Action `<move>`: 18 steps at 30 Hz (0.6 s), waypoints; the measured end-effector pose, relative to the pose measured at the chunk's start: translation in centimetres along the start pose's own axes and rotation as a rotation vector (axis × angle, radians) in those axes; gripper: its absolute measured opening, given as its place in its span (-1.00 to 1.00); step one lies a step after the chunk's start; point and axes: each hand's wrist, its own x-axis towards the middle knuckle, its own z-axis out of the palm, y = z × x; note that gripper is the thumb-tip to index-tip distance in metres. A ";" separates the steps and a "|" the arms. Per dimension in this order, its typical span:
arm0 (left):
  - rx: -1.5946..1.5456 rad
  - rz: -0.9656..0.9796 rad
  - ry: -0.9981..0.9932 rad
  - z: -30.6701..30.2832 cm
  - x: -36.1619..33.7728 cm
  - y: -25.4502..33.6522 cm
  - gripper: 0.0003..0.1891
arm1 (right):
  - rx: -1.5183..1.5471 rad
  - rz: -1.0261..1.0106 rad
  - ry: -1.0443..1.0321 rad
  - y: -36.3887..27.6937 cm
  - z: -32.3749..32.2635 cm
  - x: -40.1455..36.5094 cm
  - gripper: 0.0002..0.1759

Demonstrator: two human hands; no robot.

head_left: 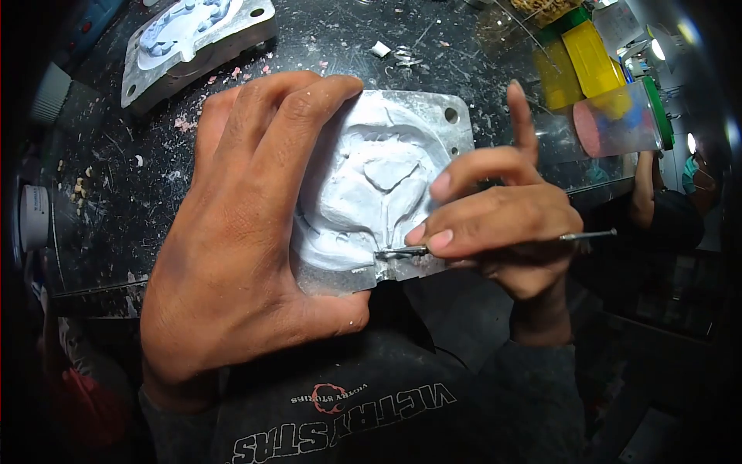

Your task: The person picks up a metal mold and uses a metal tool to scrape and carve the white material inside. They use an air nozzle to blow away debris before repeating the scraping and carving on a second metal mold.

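Observation:
A metal flask half point(456, 104) filled with white plaster point(348, 189) lies at the table's front edge. My left hand point(239, 201) grips its left side, fingers over the far edge and thumb along the near edge. In my right hand point(502, 216) is a thin metal tool point(406, 251), pinched between thumb and fingers, with the index finger raised. Its tip rests at the notch in the flask's near rim, where a narrow groove runs up the plaster to a heart-shaped raised area. The tool's thin rear end sticks out to the right.
Another metal flask half point(224, 45) with bluish plaster stands at the back left. A clear jar with a green lid point(661, 116) lies at right near a yellow container point(593, 58). White and pink crumbs dot the dark table point(325, 39). Other people are partly visible at both sides.

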 end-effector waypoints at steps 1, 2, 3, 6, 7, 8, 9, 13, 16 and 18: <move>0.007 0.004 -0.011 -0.1 0.0 0.0 0.15 | 0.065 0.011 0.009 0.8 0.3 -0.4 -0.81; 0.015 -0.002 -0.013 -0.1 0.0 0.1 0.15 | 0.130 0.022 0.021 1.3 0.5 -0.6 -0.77; 0.025 -0.011 -0.017 -0.1 0.0 0.2 0.15 | 0.234 0.048 0.016 1.5 0.4 -0.6 -0.78; 0.043 -0.039 0.015 0.4 0.0 0.8 0.14 | 0.541 0.031 0.224 2.2 0.7 -1.3 -0.79; 0.049 -0.073 0.065 0.7 -0.2 1.0 0.13 | 0.486 0.053 0.296 1.9 0.4 -1.5 -0.78; 0.051 -0.066 0.063 1.0 -0.5 1.4 0.13 | 0.433 0.075 0.370 1.4 0.2 -1.9 -0.77; 0.086 -0.099 0.104 1.3 -0.8 1.7 0.12 | 0.518 0.046 0.438 1.4 0.3 -2.2 -0.78; 0.105 -0.055 0.146 1.7 -1.2 1.6 0.12 | 0.449 0.177 0.401 -1.4 0.7 -4.0 -0.64; 0.202 -0.130 0.129 1.8 -1.8 2.8 0.13 | 0.372 0.226 0.468 -3.8 2.8 -5.4 -0.72; 0.235 -0.122 0.158 2.5 -2.8 3.0 0.16 | 0.222 0.128 0.373 -4.1 2.8 -5.9 -0.69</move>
